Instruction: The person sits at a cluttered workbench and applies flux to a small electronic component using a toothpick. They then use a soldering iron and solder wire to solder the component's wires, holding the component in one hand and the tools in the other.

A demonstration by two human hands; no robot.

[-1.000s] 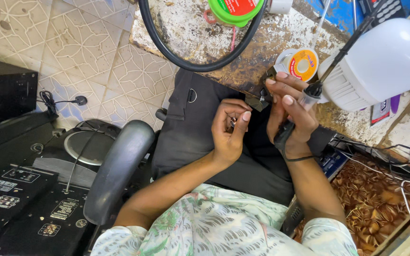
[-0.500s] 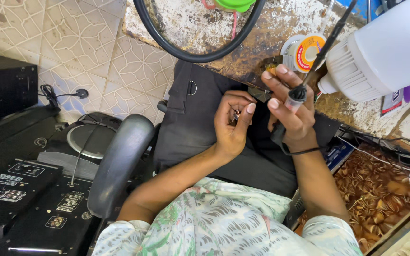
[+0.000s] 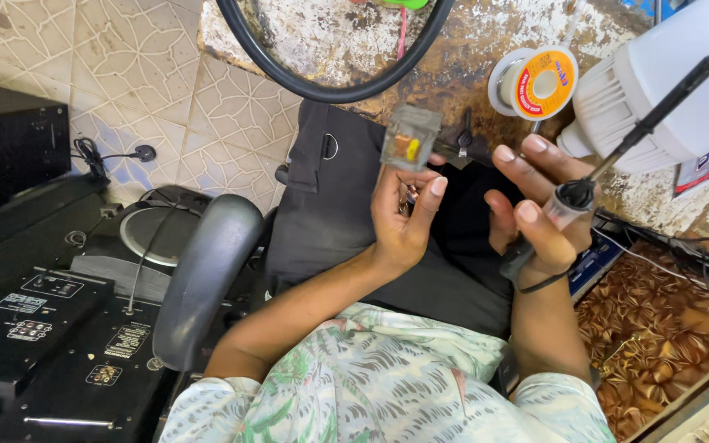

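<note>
While the left hand [image 3: 400, 217] pinches a small clear part [image 3: 410, 137] aloft, right hand [image 3: 535, 205] fingers grip a soldering iron [image 3: 609, 160]

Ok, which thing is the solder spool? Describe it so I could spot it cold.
Start at the big white lamp bulb at the upper right of the stained workbench. Just left of it, above the right hand holding the soldering iron, lies the solder spool. It is the only small round reel there, with a white rim, an orange label and a pale centre hole.
</note>
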